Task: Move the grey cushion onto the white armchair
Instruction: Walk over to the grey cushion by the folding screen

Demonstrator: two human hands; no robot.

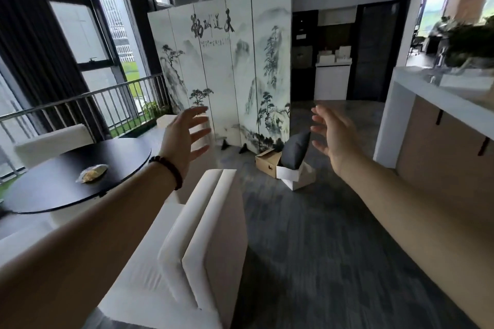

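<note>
Head view, grey cushion (pixel 296 151) beyond spread fingers (pixel 318 129)

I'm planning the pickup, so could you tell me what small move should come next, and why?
Probably step forward toward the grey cushion: it stands in a white box on the floor, beyond both open, empty hands, left hand and right hand.
</note>
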